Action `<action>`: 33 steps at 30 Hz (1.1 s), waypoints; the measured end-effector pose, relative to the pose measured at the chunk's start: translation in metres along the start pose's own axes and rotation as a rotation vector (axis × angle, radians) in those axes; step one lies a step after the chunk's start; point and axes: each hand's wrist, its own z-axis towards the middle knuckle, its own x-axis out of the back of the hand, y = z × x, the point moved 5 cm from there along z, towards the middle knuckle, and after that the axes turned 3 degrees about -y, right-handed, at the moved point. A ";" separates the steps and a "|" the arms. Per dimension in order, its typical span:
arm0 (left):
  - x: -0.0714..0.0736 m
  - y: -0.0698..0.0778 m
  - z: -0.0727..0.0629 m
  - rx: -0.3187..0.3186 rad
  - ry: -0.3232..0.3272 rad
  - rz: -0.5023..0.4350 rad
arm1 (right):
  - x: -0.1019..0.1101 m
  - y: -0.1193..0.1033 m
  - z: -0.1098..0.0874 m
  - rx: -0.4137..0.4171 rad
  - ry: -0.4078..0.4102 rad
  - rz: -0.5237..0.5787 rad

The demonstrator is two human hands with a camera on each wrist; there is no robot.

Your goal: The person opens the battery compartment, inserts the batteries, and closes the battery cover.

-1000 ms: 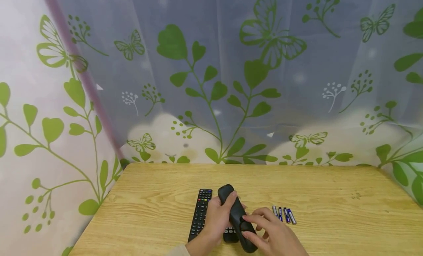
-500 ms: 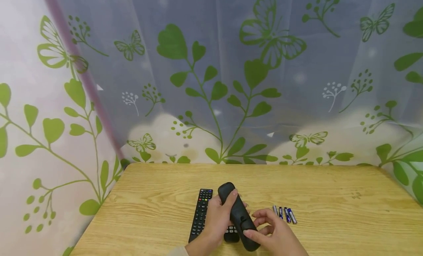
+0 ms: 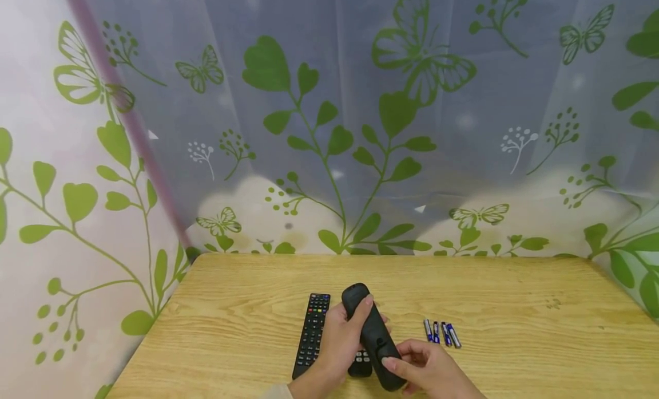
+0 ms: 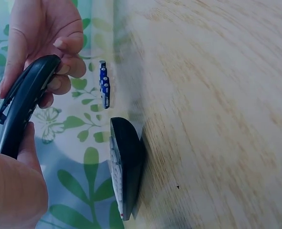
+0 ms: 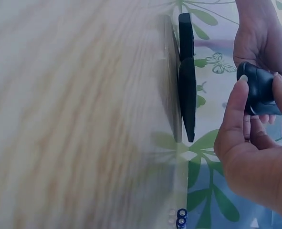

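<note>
My left hand (image 3: pixel 337 340) grips a black remote control (image 3: pixel 372 329) around its upper half, thumb across the back, which faces up. At the lower end my right hand (image 3: pixel 435 369) pinches the same remote, its thumb on the battery cover and its other fingers curled underneath. The left wrist view shows the battery cover (image 4: pixel 11 98) tilted up, its tabbed end standing apart from the body. The remote is held above the table, in front of two others. Several blue and silver batteries (image 3: pixel 447 334) lie in a row beyond the right hand.
A long black remote control (image 3: pixel 310 333) lies on the wooden table (image 3: pixel 231 324), left of the hands. Another remote control (image 3: pixel 360 369) with pale buttons lies partly hidden beneath the held one. Leaf-patterned curtains (image 3: pixel 288 118) rise behind the table and on its left.
My right index finger has come off the remote's back and down round its side, while the thumb stays on the cover. The remote has shifted slightly right in the left hand's grip.
</note>
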 end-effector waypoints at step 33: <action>-0.001 0.000 -0.002 0.010 0.010 -0.027 | -0.002 -0.005 -0.001 -0.007 0.030 -0.052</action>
